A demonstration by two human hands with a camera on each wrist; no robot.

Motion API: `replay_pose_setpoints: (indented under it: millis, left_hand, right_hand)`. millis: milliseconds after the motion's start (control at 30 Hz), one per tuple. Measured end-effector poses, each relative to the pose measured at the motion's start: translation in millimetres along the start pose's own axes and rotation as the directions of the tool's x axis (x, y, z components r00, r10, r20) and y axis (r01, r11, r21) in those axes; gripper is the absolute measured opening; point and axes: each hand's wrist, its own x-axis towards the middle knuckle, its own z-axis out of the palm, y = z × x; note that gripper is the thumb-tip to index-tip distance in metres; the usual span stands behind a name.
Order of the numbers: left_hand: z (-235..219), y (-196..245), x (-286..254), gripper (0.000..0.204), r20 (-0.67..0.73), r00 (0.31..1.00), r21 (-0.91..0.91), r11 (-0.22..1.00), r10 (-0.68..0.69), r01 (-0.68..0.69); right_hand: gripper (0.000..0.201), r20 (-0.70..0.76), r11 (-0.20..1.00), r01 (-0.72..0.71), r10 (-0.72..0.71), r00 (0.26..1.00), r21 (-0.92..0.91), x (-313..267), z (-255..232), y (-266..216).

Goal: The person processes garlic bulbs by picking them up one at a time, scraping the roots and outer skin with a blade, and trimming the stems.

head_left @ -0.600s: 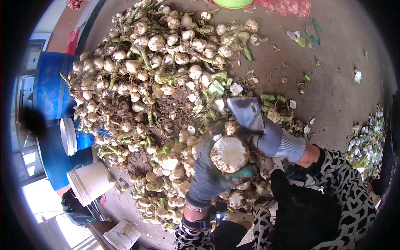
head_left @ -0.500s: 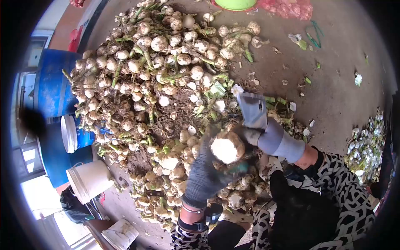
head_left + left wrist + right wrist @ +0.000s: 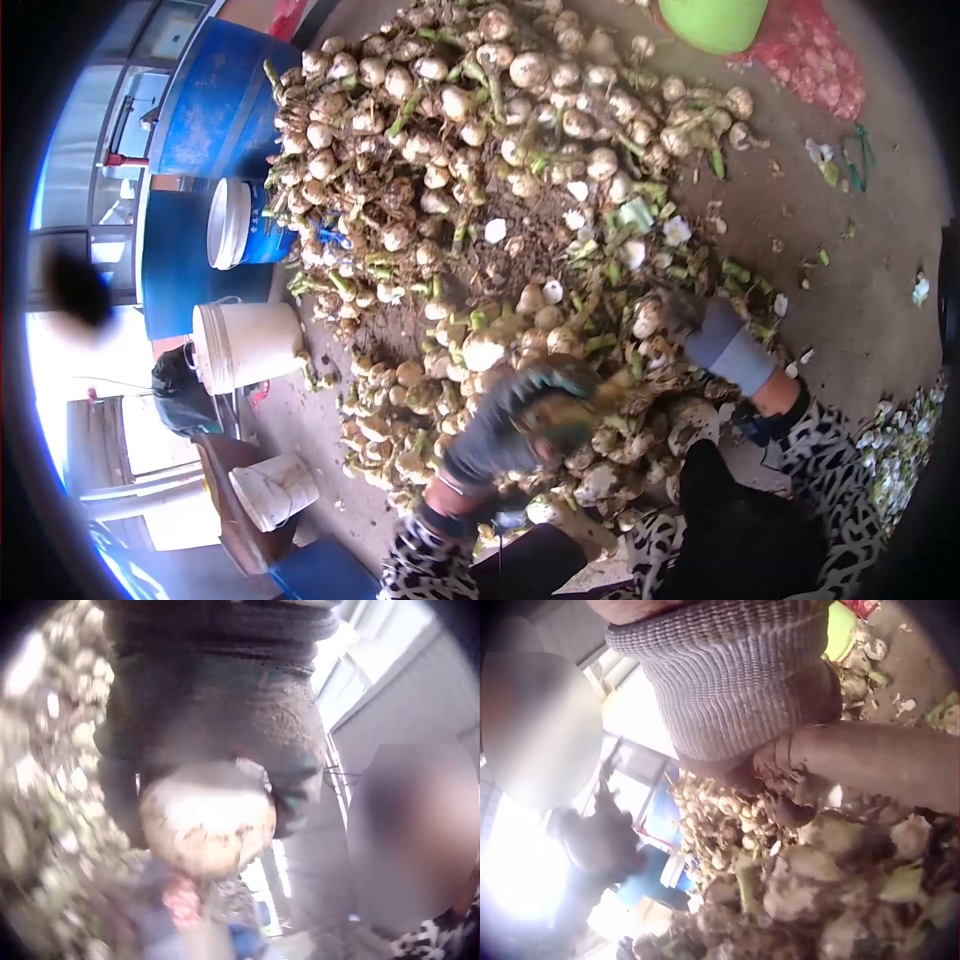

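Observation:
In the head view, my gloved left hand [image 3: 515, 420] is over the near part of the bulb pile, blurred, with its fingers curled. The left wrist view shows this hand [image 3: 217, 712] gripping a round whitish bulb [image 3: 208, 836] with a pale flat face. Right of it, apart, my gloved right hand [image 3: 722, 345] is low over trimmed stalks and bulbs. In the right wrist view that hand [image 3: 742, 682] grips a broad, flat, brown-smeared blade [image 3: 892, 765] just above leafy scraps [image 3: 802, 877]; its fingertips are mostly hidden.
Bulbs with stalks [image 3: 455, 105] spread across the floor ahead. At the left stand a blue barrel [image 3: 215, 95] and white buckets [image 3: 250, 345]. A green basin [image 3: 712, 22] and red net sack [image 3: 805, 60] are at the top right; peelings [image 3: 905, 440] lie at the lower right.
The head view has swung left. My left hand has drawn apart from my right and turned, hiding the bulb's cut face. The blade, raised between them before, no longer shows clearly in the head view.

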Motion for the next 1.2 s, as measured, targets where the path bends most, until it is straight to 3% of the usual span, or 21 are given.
replay_pose_setpoints:
  millis: [33,100,133,167,233,300,367,433,533,600,633,667,700,767,800,833,900,1000,1100,1133,1200]
  left_hand:
    - [-28.7,2.9,-3.8,0.043,0.049,0.978,0.132,0.972,-0.204,0.196]
    - [-103.7,-37.5,-13.4,0.034,0.095,0.995,0.556,0.829,0.008,-0.059]
    - [-116.2,-34.8,-5.8,0.036,-0.160,0.980,0.627,0.755,-0.116,0.191]
    - [-128.9,-32.6,7.6,0.039,-0.410,0.888,0.623,0.647,-0.209,0.440]
    - [-166.5,-56.4,36.0,0.055,-0.487,0.868,0.851,0.276,0.096,0.447]
    - [-205.0,-92.4,69.0,0.079,-0.542,0.840,0.840,-0.014,-0.029,0.542]
    - [-233.2,-116.8,92.3,0.093,-0.650,0.713,0.756,-0.119,-0.263,0.644]
    - [-237.7,-123.6,98.2,0.091,-0.630,0.760,0.775,-0.075,-0.162,0.627]
    - [-220.3,-109.4,92.3,0.081,-0.648,0.743,0.753,0.007,-0.165,0.658]
    - [-187.9,-79.8,83.5,0.074,-0.579,0.786,0.698,0.367,-0.216,0.615]
    - [-178.3,-79.9,72.1,0.074,-0.573,0.789,0.699,0.369,-0.222,0.612]
    - [-167.8,-80.1,60.6,0.075,-0.494,0.864,0.685,0.568,-0.099,0.456]
    - [-156.4,-78.1,51.3,0.076,-0.426,0.904,0.637,0.726,0.049,0.261]
    - [-111.1,-48.8,43.3,0.080,-0.381,0.923,0.473,0.867,0.044,0.154]
    - [-92.4,-44.0,39.6,0.073,-0.341,0.933,0.366,0.931,0.116,0.017]
    - [-79.4,-39.0,35.7,0.077,-0.313,0.939,0.250,0.966,0.143,-0.063]
    - [-56.9,-25.4,34.6,0.076,-0.287,0.936,0.464,0.884,0.206,-0.053]
    - [-33.0,-18.9,37.4,0.074,-0.326,0.917,0.496,0.867,0.231,-0.042]
    - [-19.4,-18.6,40.8,0.074,-0.360,0.913,0.476,0.879,0.191,0.004]
    - [-14.4,-11.9,42.4,0.072,-0.347,0.932,0.473,0.878,0.105,0.077]
    - [-10.3,-13.3,46.5,0.071,-0.326,0.939,0.471,0.880,0.114,0.057]
  right_hand:
    - [0.019,-0.107,0.996,0.019,-0.010,0.994,0.086,-0.7,-8.3,-7.2]
    - [0.024,-0.080,0.999,-0.039,0.042,0.996,0.038,9.1,-18.9,-26.9]
    - [0.024,-0.029,0.994,-0.077,0.079,0.996,0.074,11.7,-19.4,-27.1]
    - [0.025,0.025,0.987,-0.120,0.118,0.993,0.108,13.2,-19.0,-26.7]
    - [0.031,0.133,0.974,-0.207,0.194,0.972,0.093,15.8,-14.9,-25.2]
    - [0.033,0.132,0.974,-0.161,0.141,0.981,0.157,12.4,-8.6,-21.8]
    - [0.034,0.180,0.972,-0.193,0.168,0.969,0.132,8.6,-1.2,-7.6]
    - [0.036,0.177,0.951,-0.210,0.171,0.969,0.228,6.8,0.1,-7.7]
    - [0.029,0.149,0.965,-0.192,0.167,0.975,0.176,7.2,-14.5,-25.3]
    - [0.026,0.126,0.972,-0.179,0.161,0.979,0.153,17.3,-16.0,-35.8]
    - [0.021,0.078,0.984,-0.044,0.031,0.996,0.171,22.5,-13.9,-41.5]
    - [0.016,0.027,0.980,0.094,-0.101,0.995,0.178,27.6,-13.7,-49.0]
    - [0.016,0.025,0.981,0.090,-0.095,0.995,0.170,33.3,-14.7,-60.0]
    - [0.015,0.092,0.948,0.310,-0.304,0.948,-0.071,45.2,-16.4,-86.3]
    - [0.015,0.086,0.949,0.306,-0.300,0.950,-0.079,49.6,-13.5,-96.0]
    - [0.019,0.099,0.911,0.354,-0.340,0.935,-0.211,53.7,-7.8,-103.2]
    - [0.022,0.114,0.859,0.383,-0.367,0.923,-0.339,49.8,-4.1,-111.2]
    - [0.042,0.113,0.792,0.354,-0.346,0.931,-0.497,34.2,-8.6,-117.5]
    - [0.040,0.050,0.761,0.343,-0.380,0.924,-0.551,25.5,-15.6,-108.7]
    - [0.041,0.064,0.784,0.350,-0.372,0.926,-0.513,24.6,-18.2,-107.0]
    - [0.040,0.056,0.785,0.343,-0.369,0.928,-0.516,22.8,-20.0,-101.8]
